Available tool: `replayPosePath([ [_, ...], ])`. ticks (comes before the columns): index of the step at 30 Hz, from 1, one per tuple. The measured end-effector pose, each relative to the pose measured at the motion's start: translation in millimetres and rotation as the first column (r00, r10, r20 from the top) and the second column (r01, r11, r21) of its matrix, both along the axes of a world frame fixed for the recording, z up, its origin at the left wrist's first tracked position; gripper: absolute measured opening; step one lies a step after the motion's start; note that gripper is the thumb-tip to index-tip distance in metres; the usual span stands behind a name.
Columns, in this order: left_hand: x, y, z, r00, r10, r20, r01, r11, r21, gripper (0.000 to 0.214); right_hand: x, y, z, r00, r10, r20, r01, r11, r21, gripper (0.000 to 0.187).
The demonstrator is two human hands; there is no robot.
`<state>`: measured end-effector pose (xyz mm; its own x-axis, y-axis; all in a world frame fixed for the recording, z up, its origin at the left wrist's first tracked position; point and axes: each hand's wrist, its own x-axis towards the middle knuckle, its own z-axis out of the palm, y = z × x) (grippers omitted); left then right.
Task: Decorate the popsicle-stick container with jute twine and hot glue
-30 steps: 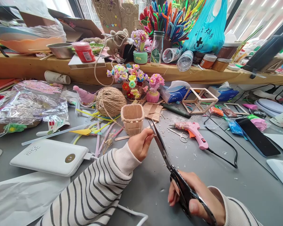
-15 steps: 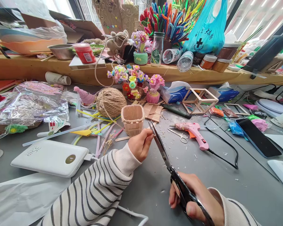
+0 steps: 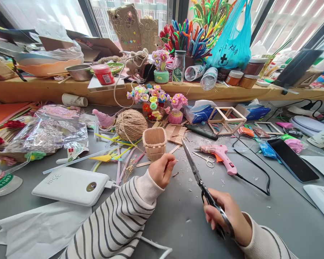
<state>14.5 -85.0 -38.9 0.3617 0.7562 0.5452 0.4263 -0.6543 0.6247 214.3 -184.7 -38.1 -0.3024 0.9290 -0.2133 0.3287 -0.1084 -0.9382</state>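
Drawing closed scissors [image 3: 193, 164] clear toward 3 o'clock, the right hand [image 3: 229, 210] grips them after an apparent snip; the left hand [image 3: 162, 171] is pinched closed, contents unclear, basket [image 3: 154, 153] at its 11 o'clock.

Illumination bright: daylight enters through window panes [image 3: 64, 14] behind the wooden basket [image 3: 154, 144], partly washed out. Glare noted on crinkled plastic wrapping [image 3: 50, 133] left of the basket. Shadows soft, faint on the grey tabletop [image 3: 183, 233]. Basket and scissors [image 3: 198, 178] sharp; ledge items far to either side smeared and stretched. Window frames [image 3: 89, 18] lean outward.
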Motion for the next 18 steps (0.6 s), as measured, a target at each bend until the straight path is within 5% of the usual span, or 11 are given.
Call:
replayPosePath([
  [4,-1,1,-0.4,0.998,-0.026,0.061,0.022,0.998,0.052,0.005,4,11,5.9,0.905,-0.124,0.407,0.071,0.987,0.142,0.045],
  [7,-2,0,-0.7,0.993,-0.041,0.108,0.033,0.997,0.076,0.005,2,17,12.3,0.675,-0.165,0.719,-0.001,0.974,0.225,0.04],
  [10,-3,-2,-0.5,0.986,-0.064,0.151,0.05,0.994,0.094,0.006,3,21,22.4,0.423,-0.11,0.899,-0.058,0.987,0.147,0.032],
  [12,-4,-4,0.2,0.983,-0.076,0.169,0.06,0.993,0.1,0.006,7,23,30.5,0.359,-0.042,0.933,-0.095,0.992,0.081,0.031],
  [15,-4,-6,1.8,0.98,-0.086,0.18,0.068,0.992,0.107,0.007,14,28,41.3,0.368,-0.03,0.929,-0.164,0.982,0.097,0.02],
  [18,-4,-6,2.8,0.979,-0.097,0.177,0.077,0.99,0.115,0.008,6,40,46.0,0.577,-0.179,0.797,-0.239,0.896,0.374,0.013],
])
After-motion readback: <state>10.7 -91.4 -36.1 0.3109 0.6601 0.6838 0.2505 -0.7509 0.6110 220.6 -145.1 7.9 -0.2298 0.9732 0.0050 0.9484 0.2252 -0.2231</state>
